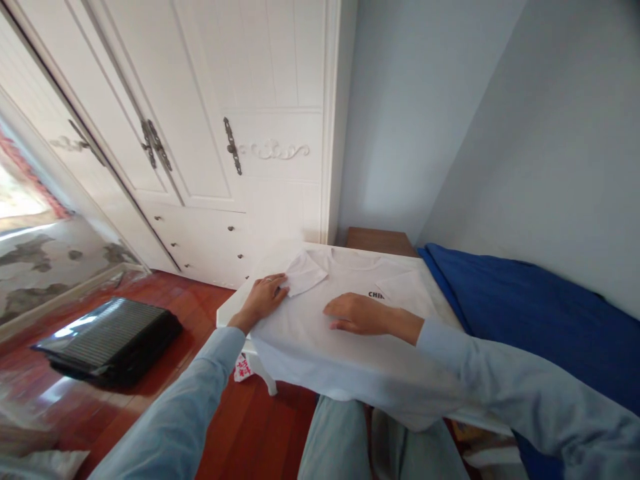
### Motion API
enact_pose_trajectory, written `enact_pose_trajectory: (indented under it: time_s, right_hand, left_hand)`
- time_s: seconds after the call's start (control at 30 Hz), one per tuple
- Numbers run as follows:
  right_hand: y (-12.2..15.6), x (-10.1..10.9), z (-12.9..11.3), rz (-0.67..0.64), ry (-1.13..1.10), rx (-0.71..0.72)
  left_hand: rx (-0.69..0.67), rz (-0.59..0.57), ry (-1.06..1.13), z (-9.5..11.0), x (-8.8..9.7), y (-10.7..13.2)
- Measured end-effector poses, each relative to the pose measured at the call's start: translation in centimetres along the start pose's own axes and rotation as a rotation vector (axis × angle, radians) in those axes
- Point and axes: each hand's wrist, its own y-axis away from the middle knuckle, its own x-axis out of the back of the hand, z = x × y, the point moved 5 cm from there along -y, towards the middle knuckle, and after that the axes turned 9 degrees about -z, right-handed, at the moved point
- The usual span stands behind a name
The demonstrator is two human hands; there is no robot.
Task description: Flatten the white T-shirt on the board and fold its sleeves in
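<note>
A white T-shirt (320, 333) with small black lettering lies spread over a small white table (227, 312), its hem hanging off the near edge. My left hand (264, 297) rests on the shirt's left side, fingers pinched on the folded-in left sleeve (305, 272). My right hand (356, 313) lies flat on the middle of the shirt, palm down, fingers pointing left, just below the lettering. Both arms wear light blue sleeves.
A white wardrobe (210, 133) with metal handles stands behind the table. A blue-covered bed (525, 313) runs along the right wall. A black ribbed case (107, 340) lies on the red wooden floor to the left. A brown wooden stand (377, 240) sits in the corner.
</note>
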Motion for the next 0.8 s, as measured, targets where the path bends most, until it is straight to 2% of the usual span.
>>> enact_pose_trajectory:
  time_s: [0.07, 0.13, 0.27, 0.37, 0.53, 0.67, 0.8]
  right_hand:
    - [2.3, -0.3, -0.5, -0.005, 0.014, -0.032]
    - [4.6, -0.5, 0.2, 0.012, 0.035, -0.127]
    - [9.1, -0.9, 3.5, 0.07, 0.089, -0.388]
    - [11.7, -1.4, 5.7, 0.051, 0.116, -0.493]
    - [14.1, -1.8, 7.0, 0.023, 0.074, -0.526]
    - [14.6, -2.1, 7.6, 0.028, 0.04, -0.505]
    - [14.9, -2.3, 8.5, 0.014, 0.014, -0.465]
  left_hand:
    - [0.002, -0.003, -0.003, 0.1, 0.1, 0.0]
    - [0.009, -0.001, -0.008, 0.0, 0.1, -0.1]
    - [0.019, -0.003, -0.027, -0.3, -0.1, -0.3]
    - [0.023, -0.011, -0.05, -0.4, -0.3, -0.4]
    - [0.03, -0.027, -0.113, -0.1, -0.4, -0.2]
    - [0.029, -0.093, -0.21, 0.6, 0.0, -0.4]
    - [0.039, -0.154, -0.275, 1.5, 1.0, -1.5]
